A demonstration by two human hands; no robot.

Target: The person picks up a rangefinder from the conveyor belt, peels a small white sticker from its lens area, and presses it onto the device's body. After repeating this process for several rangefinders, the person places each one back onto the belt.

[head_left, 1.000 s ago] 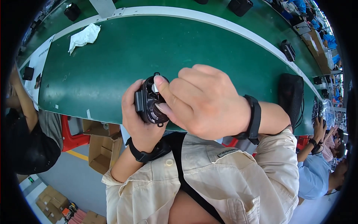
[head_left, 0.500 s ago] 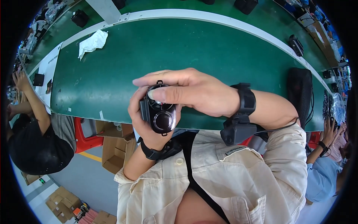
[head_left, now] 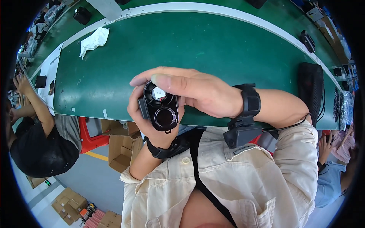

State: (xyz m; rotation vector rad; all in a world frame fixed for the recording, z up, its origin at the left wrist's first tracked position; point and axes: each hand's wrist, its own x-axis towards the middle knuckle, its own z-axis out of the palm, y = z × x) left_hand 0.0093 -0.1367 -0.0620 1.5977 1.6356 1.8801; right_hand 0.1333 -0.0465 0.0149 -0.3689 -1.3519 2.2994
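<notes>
I had the small black camera (head_left: 161, 110) cupped in my left hand (head_left: 146, 121), fingers closed round it, held up off the green worktop (head_left: 197, 49). My right hand (head_left: 194, 91) pinched its top between thumb and forefinger. With nothing beneath it, a loosened grip could have dropped it past the worktop's edge.

Black device (head_left: 161, 110) now lens-up, right hand (head_left: 197, 93) flatter across it.
</notes>
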